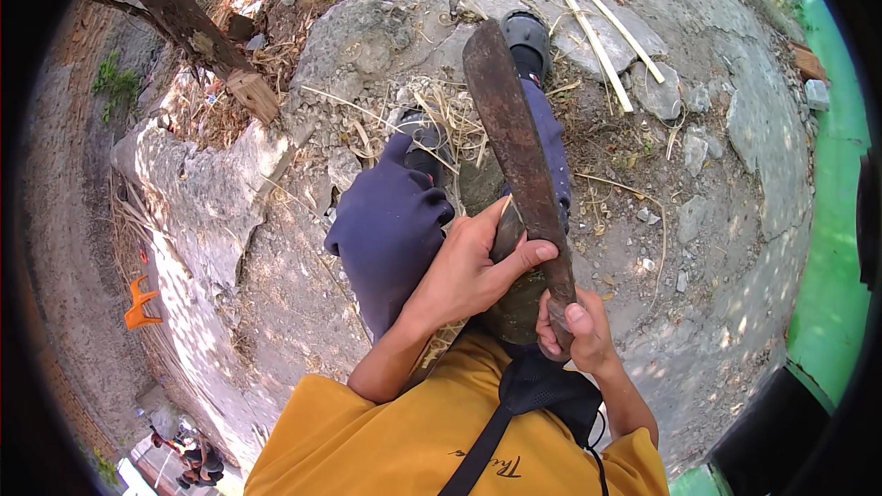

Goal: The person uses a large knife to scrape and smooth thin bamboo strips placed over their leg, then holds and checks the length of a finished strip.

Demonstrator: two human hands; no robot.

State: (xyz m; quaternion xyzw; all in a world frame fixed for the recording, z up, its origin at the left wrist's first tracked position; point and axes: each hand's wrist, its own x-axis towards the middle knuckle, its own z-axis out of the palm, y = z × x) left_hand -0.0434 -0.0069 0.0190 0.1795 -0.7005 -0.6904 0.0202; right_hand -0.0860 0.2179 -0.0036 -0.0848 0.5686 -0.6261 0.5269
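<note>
My right hand (579,331) is closed round the handle end of a machete (519,129). Its long, dark, rust-brown blade points up and away in front of me, over my legs. My left hand (478,262) is beside the lower blade, with its thumb stretched across so that the tip rests on the blade. Its other fingers curl away, partly hidden, near a thin pale edge and a dark surface; what they hold I cannot make out. Dark blue trousers (390,220) cover my bent legs below the hands.
Two pale long strips (597,37) lie on the broken concrete ahead. Thin shavings (450,124) are scattered by my feet. A tree trunk (179,14) stands at the far left, an orange plastic chair (141,303) farther left. A green surface (831,220) runs along the right.
</note>
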